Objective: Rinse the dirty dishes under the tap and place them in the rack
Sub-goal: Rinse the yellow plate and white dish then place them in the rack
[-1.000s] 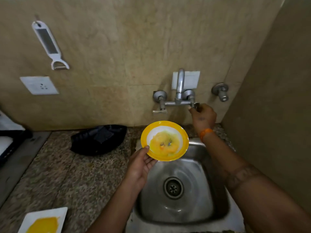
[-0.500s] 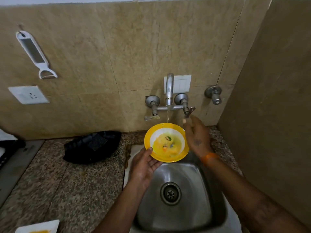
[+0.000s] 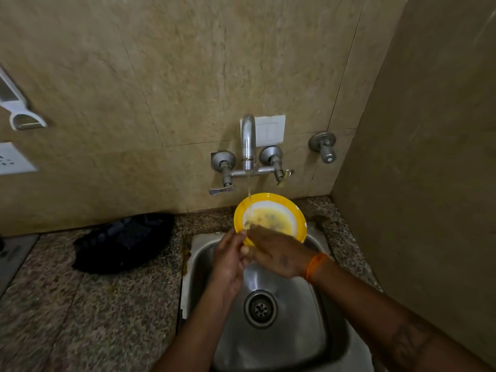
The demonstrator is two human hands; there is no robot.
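Observation:
A round plate [image 3: 279, 210] with a yellow rim and a white middle smeared with yellow food is tilted over the steel sink [image 3: 303, 339]. A thin stream of water falls from the wall tap [image 3: 248, 140] onto its left side. My left hand [image 3: 228, 261] grips the plate's near-left edge from below. The fingers of my right hand [image 3: 276, 253] lie across the plate's near part, under the stream; they are blurred.
A black tray or bag [image 3: 123, 240] lies on the speckled stone counter [image 3: 88, 312] left of the sink. A white peeler [image 3: 16, 108] hangs on the wall at far left, above a socket [image 3: 13, 159]. A side wall stands close on the right.
My right hand left the tap's right handle and came down onto the plate. Water now runs onto the plate. The camera moved closer and lower.

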